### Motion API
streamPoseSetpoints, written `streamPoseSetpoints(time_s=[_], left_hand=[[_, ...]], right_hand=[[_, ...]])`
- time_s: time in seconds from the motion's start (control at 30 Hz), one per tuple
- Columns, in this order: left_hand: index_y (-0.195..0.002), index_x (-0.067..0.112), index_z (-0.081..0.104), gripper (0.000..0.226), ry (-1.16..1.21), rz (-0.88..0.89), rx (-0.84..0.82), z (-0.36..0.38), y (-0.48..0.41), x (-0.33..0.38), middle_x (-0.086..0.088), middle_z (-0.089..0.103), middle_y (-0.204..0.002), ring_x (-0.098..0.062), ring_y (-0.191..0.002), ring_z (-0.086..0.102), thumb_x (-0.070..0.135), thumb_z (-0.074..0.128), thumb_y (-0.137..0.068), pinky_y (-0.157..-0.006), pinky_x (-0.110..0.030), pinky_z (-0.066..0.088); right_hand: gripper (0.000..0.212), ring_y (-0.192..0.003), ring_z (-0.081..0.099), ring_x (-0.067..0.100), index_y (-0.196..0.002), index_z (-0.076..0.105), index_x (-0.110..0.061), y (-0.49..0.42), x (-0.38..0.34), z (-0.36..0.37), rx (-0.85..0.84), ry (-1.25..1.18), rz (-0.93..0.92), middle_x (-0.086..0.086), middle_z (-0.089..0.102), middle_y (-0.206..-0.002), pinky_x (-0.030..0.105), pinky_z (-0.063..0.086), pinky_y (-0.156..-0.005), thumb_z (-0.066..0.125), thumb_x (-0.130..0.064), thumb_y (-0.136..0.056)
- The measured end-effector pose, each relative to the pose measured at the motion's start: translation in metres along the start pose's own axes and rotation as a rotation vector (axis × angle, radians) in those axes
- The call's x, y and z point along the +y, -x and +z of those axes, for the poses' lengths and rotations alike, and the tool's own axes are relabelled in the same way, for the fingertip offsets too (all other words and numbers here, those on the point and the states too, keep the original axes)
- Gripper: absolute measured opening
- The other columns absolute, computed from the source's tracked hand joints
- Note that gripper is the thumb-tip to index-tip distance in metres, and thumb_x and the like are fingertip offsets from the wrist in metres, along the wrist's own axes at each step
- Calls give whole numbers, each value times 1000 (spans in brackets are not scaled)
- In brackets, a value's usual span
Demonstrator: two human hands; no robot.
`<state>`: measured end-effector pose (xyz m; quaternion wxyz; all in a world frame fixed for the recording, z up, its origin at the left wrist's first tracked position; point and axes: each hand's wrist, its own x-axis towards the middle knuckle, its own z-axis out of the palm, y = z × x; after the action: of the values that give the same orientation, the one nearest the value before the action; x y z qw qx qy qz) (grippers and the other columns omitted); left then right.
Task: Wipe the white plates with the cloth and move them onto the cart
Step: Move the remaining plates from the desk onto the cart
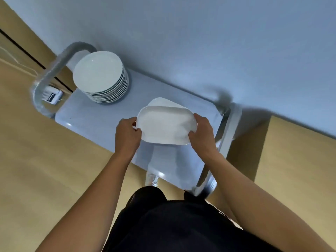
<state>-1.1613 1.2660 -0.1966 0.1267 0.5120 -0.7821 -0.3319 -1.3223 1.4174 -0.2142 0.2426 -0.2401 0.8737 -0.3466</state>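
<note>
I hold a white rounded-rectangular plate (164,127) above the grey cart top (94,117). My left hand (127,136) grips its left edge and my right hand (201,132) grips its right edge. Just beyond it, part of another white plate (163,102) shows underneath, lying on the cart. A stack of several round white plates (100,75) stands at the cart's far left corner. No cloth is in view.
The cart has tubular metal handles at the left (52,73) and right (225,128) ends. It stands against a pale blue wall (200,42) on a wooden floor (36,160). A small white device (52,96) lies by the left handle.
</note>
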Motion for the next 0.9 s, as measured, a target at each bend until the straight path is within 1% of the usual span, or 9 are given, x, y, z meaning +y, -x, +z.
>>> streamPoseSetpoints(time_s=[0.07,0.13,0.23,0.33,0.5,0.57,0.7,0.8,0.9], left_hand=[[-90,5,69,21,-24,43,-81,11,-39,-2,-12,59,-84,-26,-73,59,-6,56,-80,-65,-26,39],[-97,7,71,24,-51,85,-160,22,-74,-5,-11,61,-93,-24,-78,61,-5,56,-81,-66,-25,39],[-93,7,69,22,-92,125,-271,42,-116,-10,-10,62,-94,-23,-79,62,-3,54,-81,-61,-27,44],[-92,9,68,23,-170,131,-351,59,-142,-16,-10,60,-94,-27,-82,61,-3,52,-80,-69,-31,48],[-109,12,67,32,-181,143,-332,70,-162,-10,-8,56,-101,-27,-86,59,-4,52,-85,-78,-33,51],[-113,13,67,36,-194,137,-320,69,-167,-8,-9,55,-110,-27,-89,59,-4,52,-85,-81,-33,52],[-115,11,66,37,-213,136,-359,68,-164,-16,-10,52,-120,-29,-94,60,-4,53,-84,-79,-29,45],[-123,15,64,43,-222,144,-373,67,-158,-23,-8,54,-120,-29,-96,62,-1,54,-84,-80,-31,45],[-125,15,62,44,-216,139,-387,65,-156,-24,-8,54,-121,-28,-97,61,-2,53,-85,-82,-32,45]], right_hand=[[60,-125,46,26,-145,40,-17,-19,-1,12,53,-4,87,7,46,-141,37,41,-103,51,4,-90],[62,-125,45,27,-146,38,-16,-36,-1,24,94,-2,165,7,45,-141,37,42,-103,51,5,-89],[64,-125,45,28,-147,37,-16,-55,4,41,130,-6,272,7,45,-141,38,43,-102,51,6,-89],[66,-124,45,30,-146,38,-16,-69,7,56,164,3,354,7,45,-141,40,45,-102,51,8,-86],[70,-124,43,27,-147,34,-18,-80,5,74,211,31,436,4,41,-143,37,45,-99,53,8,-85],[70,-124,43,28,-147,34,-18,-82,3,77,224,44,450,6,42,-142,38,45,-101,55,8,-85],[68,-123,42,29,-147,34,-19,-80,2,82,209,89,476,7,41,-142,38,44,-102,54,8,-88],[70,-118,46,30,-149,33,-20,-75,1,86,191,96,488,7,40,-142,36,46,-98,50,10,-88],[71,-117,50,31,-150,32,-23,-73,3,88,186,46,489,8,41,-141,38,49,-95,49,9,-89]])
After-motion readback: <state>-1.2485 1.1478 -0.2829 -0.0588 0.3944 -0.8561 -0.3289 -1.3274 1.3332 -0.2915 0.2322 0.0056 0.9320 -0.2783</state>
